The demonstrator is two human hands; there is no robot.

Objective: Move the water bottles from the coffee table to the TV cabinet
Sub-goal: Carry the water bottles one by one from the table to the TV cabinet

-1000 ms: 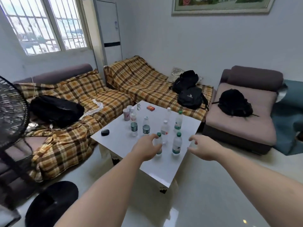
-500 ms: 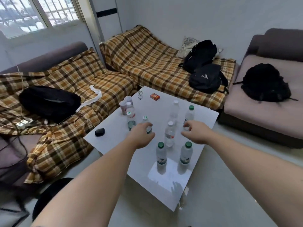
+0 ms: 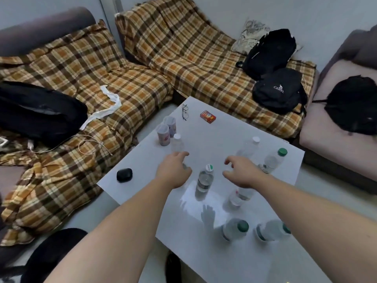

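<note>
Against the frame half a second back: the view sits lower and closer over the coffee table [image 3: 142, 180]; the window has left the view; both forearms reach further across, past the two nearest water bottles; every bottle stands where it stood.

Left hand [image 3: 174, 171]: fingers curl downward over the hidden bottle [image 3: 184, 166], of which only a grey sliver shows between thumb and forefinger; I cannot tell whether it grips.

Right hand [image 3: 241, 171]: fingers spread and gently bent, holding nothing; the palm hangs over the covered bottle [image 3: 238, 196], whose cap it hides.

Count, near to far:
- Water bottles: eight, all upright on the table.
  - The near-left bottle [image 3: 234, 229] and near-right bottle [image 3: 272, 229], both green-capped, stand side by side.
  - Next come the covered bottle and the centre bottle [image 3: 205, 180], which stands between the hands.
  - The hidden bottle follows, then the left clear bottle [image 3: 177, 144], just beside the cups.
  - Last are the far clear bottle [image 3: 248, 148] and the far green-capped bottle [image 3: 272, 161].
- Black case [image 3: 124, 175]: one, near the left edge.
- Cups [image 3: 163, 132]: two, touching.
- Red box [image 3: 208, 116]: one.
- Glasses [image 3: 185, 111]: one pair.
- Black bags [image 3: 279, 90]: four, on the seats around the table.
</note>
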